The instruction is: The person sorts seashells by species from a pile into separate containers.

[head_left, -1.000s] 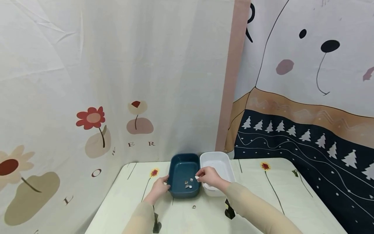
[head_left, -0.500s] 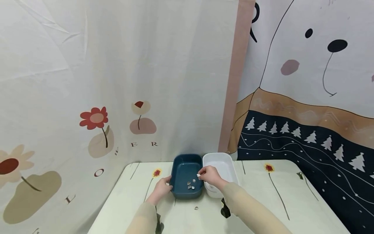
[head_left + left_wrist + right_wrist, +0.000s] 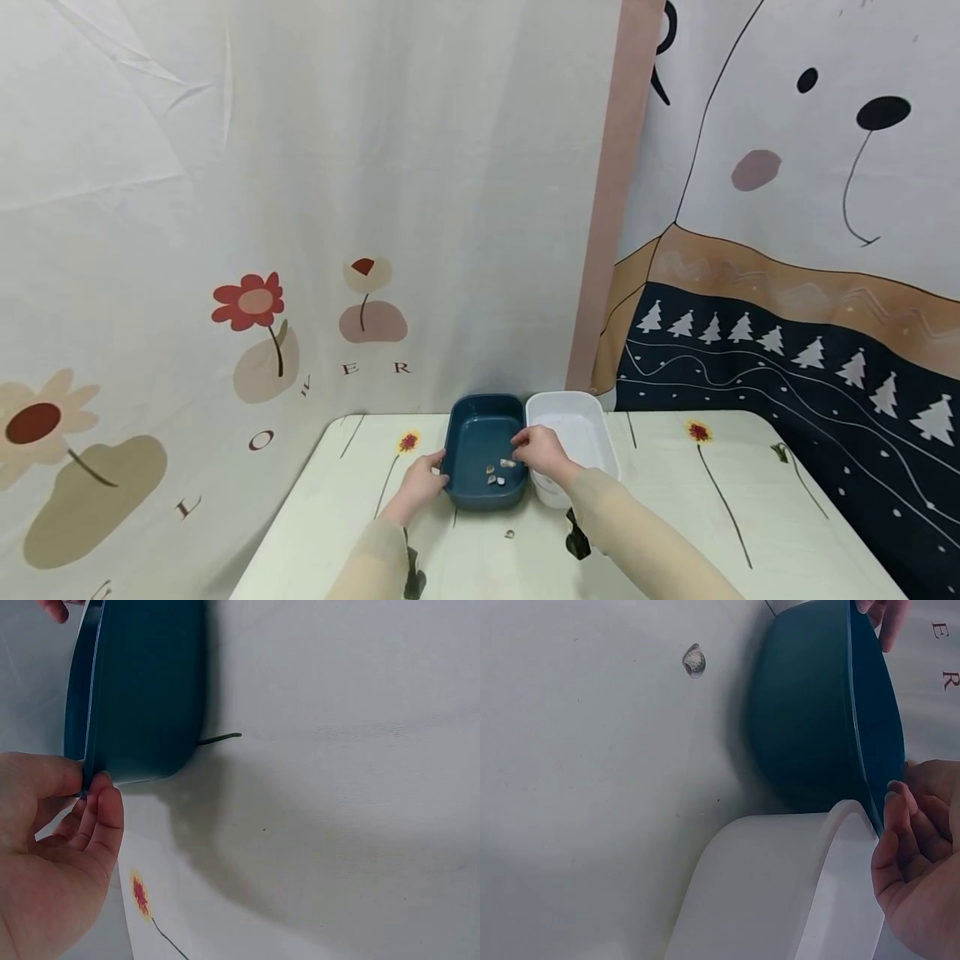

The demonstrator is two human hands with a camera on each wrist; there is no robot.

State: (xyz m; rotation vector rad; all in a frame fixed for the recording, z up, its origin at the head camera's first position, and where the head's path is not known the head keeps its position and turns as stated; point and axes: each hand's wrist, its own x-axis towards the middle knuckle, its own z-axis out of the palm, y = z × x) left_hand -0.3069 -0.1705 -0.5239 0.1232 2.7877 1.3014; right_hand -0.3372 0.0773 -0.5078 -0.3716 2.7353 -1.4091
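My left hand (image 3: pixel 423 483) pinches the rim of the blue basin (image 3: pixel 480 502) at its left side; the left wrist view shows thumb and fingertips (image 3: pixel 105 784) on either side of the rim. Several small shells (image 3: pixel 491 470) lie on the basin's floor toward the near right. Over the basin's right rim, my right hand (image 3: pixel 542 451) hovers with loosely curled fingers, no shell showing between them. In the right wrist view, its fingertips (image 3: pixel 897 796) are right at the blue rim. Beside the blue basin, under my right hand, stands a white basin (image 3: pixel 606 433).
One loose shell (image 3: pixel 694 661) lies on the pale flower-print tablecloth (image 3: pixel 675 517), in front of the basins. Behind the table hang a light printed curtain (image 3: pixel 465 208) and a bear-print cloth (image 3: pixel 787 375).
The pale shell in my right fingers has dropped into the blue basin, beside the others. My left hand keeps its grip on the rim. The head view has shifted slightly.
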